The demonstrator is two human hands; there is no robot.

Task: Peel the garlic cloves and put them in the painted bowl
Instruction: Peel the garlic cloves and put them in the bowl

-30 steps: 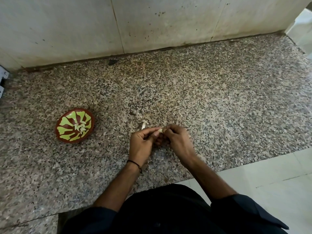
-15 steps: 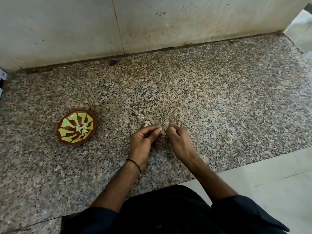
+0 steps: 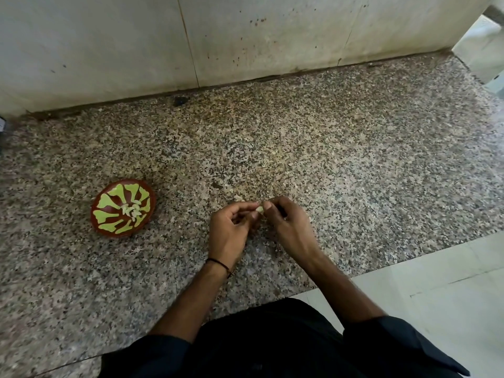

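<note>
Head cam: my left hand and right hand both pinch one clove; bowl at 9 o'clock.

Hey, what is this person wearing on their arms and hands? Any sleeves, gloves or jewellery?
No gloves: the left hand and right hand are both bare. A thin black thread band circles the left wrist. The left sleeve and right sleeve are dark cloth and end near the elbows, leaving the forearms uncovered. No ring or watch shows in this view.
</note>
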